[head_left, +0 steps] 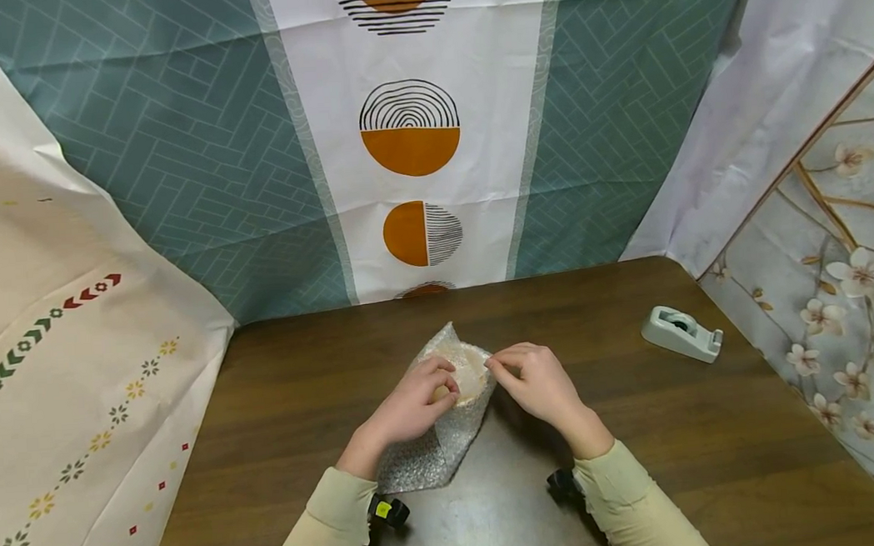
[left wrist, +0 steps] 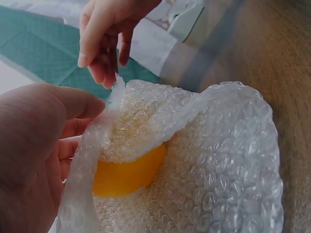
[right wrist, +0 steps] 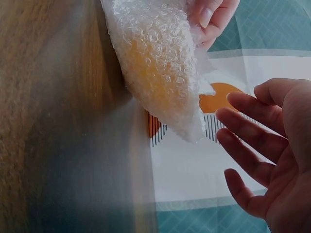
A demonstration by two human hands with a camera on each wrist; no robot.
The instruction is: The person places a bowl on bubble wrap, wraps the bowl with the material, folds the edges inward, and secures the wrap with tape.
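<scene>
A sheet of clear bubble wrap [head_left: 419, 466] lies on the table, folded around a smooth yellow-orange thing [left wrist: 129, 172] with a curved edge. Most of that thing is hidden under the wrap, and I cannot tell its kind. My left hand [head_left: 418, 399] pinches the wrap's upturned edge between thumb and fingers, as the left wrist view shows. On the other side, my right hand [head_left: 535, 380] hovers by the wrap's far right corner. In the right wrist view its fingers [right wrist: 252, 116] are spread and loosely bent, a small gap away from the wrap.
A white tape dispenser [head_left: 681, 333] stands at the right on the brown wooden table [head_left: 279, 399]. Behind the table hangs a green and white patterned cloth [head_left: 204, 154]. Patterned cloths also hang along the left and right sides.
</scene>
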